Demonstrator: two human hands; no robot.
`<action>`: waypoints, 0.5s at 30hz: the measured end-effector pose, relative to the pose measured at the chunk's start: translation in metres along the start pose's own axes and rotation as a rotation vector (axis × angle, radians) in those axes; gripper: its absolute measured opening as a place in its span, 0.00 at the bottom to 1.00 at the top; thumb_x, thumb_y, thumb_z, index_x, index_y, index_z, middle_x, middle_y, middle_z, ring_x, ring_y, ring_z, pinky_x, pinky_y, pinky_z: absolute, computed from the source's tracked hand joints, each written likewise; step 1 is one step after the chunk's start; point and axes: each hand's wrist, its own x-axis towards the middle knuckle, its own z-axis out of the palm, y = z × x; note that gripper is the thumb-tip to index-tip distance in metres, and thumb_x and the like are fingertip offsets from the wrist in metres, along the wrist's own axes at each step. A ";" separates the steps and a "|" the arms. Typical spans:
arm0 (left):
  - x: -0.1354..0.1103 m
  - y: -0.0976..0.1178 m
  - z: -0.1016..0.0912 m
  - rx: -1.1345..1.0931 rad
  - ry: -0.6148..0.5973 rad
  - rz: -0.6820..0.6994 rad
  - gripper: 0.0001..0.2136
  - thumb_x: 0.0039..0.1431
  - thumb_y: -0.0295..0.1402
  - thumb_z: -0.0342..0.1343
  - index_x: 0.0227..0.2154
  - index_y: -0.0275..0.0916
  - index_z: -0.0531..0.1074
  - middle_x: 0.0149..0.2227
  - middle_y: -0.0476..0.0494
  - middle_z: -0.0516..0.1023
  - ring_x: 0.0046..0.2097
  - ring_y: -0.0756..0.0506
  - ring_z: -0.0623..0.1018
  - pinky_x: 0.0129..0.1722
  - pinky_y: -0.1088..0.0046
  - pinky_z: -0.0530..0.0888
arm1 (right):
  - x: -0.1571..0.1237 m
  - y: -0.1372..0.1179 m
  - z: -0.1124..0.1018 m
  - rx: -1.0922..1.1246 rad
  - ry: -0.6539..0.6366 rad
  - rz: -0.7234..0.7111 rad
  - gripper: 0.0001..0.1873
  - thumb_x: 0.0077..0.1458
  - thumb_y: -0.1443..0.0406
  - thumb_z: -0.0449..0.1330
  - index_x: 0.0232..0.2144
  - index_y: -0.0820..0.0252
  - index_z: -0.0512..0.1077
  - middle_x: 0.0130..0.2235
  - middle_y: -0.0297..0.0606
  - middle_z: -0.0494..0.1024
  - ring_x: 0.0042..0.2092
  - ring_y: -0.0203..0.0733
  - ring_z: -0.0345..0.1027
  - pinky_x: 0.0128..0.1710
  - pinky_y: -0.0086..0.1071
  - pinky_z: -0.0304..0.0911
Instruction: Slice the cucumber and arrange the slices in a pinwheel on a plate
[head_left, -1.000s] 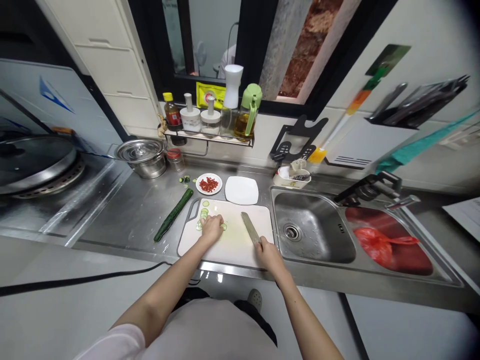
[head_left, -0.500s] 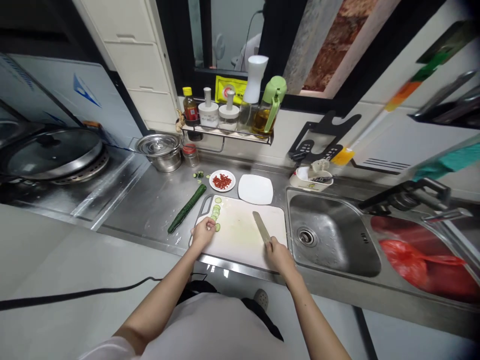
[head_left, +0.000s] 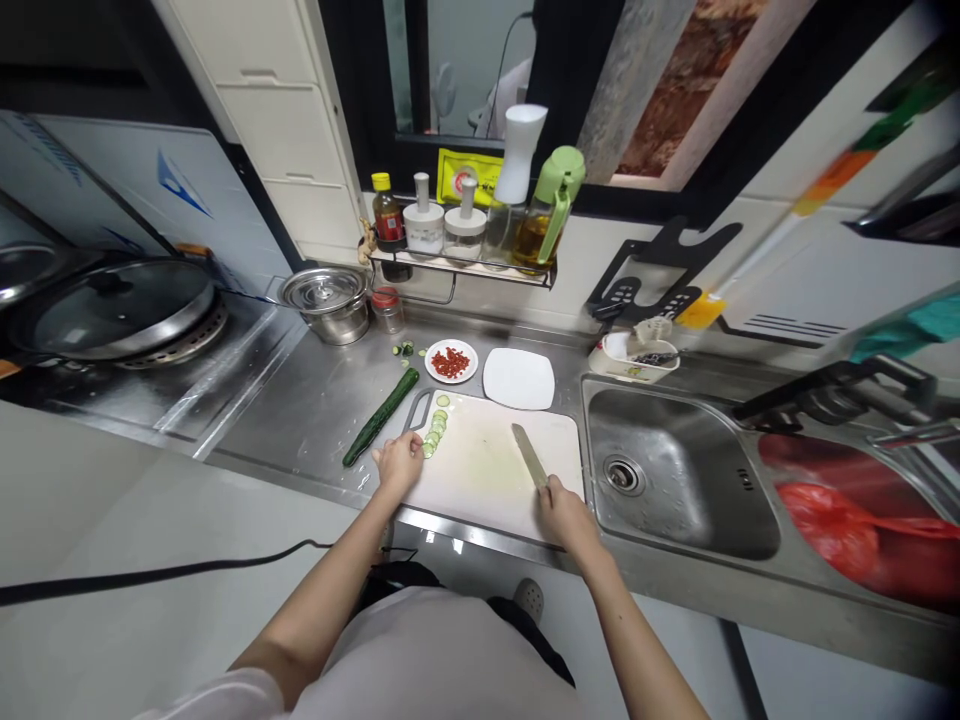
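Note:
My right hand [head_left: 564, 512] grips the handle of a kitchen knife [head_left: 530, 458], its flat blade over the right half of the white cutting board [head_left: 480, 500]. At the board's left edge is my left hand [head_left: 400, 464], loosely curled, an outer finger sticking out. Its thumb and fingertips are right by the lowest of several cucumber slices [head_left: 433, 437], which lie overlapping in a row. One more slice [head_left: 442, 401] lies apart at the top of the board. A long piece of cucumber [head_left: 381, 416] rests on the steel counter, left of the board.
Behind the board stand a plate of chopped red pieces [head_left: 451, 379] and a white square plate [head_left: 519, 395]. Cucumber scraps [head_left: 405, 350] lie near a red-lidded jar [head_left: 388, 310] and a lidded pot [head_left: 335, 322]. The sink [head_left: 675, 480] is on the right, the stove pan [head_left: 120, 305] on the left.
My left hand has shifted slightly left and down. The slice lying apart beside it now sits at the row's lower end. My right hand keeps hold of the knife; the view has shifted slightly.

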 end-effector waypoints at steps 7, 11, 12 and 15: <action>-0.004 -0.002 0.001 0.061 0.001 0.036 0.08 0.57 0.31 0.51 0.34 0.44 0.75 0.42 0.44 0.78 0.47 0.41 0.72 0.46 0.63 0.60 | 0.000 0.001 0.002 0.005 0.016 0.003 0.18 0.65 0.61 0.38 0.47 0.61 0.63 0.40 0.49 0.78 0.42 0.46 0.73 0.35 0.33 0.56; -0.002 0.000 0.001 0.029 0.006 0.021 0.08 0.57 0.33 0.52 0.36 0.45 0.75 0.44 0.44 0.78 0.48 0.41 0.72 0.47 0.63 0.60 | 0.000 0.001 0.004 0.018 0.027 -0.004 0.18 0.65 0.61 0.38 0.47 0.61 0.63 0.40 0.48 0.78 0.41 0.47 0.73 0.34 0.32 0.56; 0.000 0.002 0.000 0.013 0.009 0.022 0.08 0.57 0.33 0.53 0.37 0.45 0.75 0.45 0.44 0.78 0.48 0.41 0.72 0.47 0.63 0.60 | 0.000 0.001 0.004 0.022 0.028 -0.009 0.18 0.65 0.61 0.39 0.46 0.61 0.63 0.40 0.47 0.78 0.41 0.47 0.73 0.34 0.32 0.56; 0.010 0.015 -0.003 -0.029 0.024 0.026 0.10 0.57 0.35 0.53 0.41 0.47 0.74 0.46 0.45 0.77 0.49 0.41 0.72 0.47 0.63 0.60 | 0.001 0.001 0.005 0.030 0.026 -0.022 0.17 0.65 0.62 0.38 0.46 0.61 0.63 0.39 0.48 0.78 0.41 0.46 0.73 0.35 0.32 0.56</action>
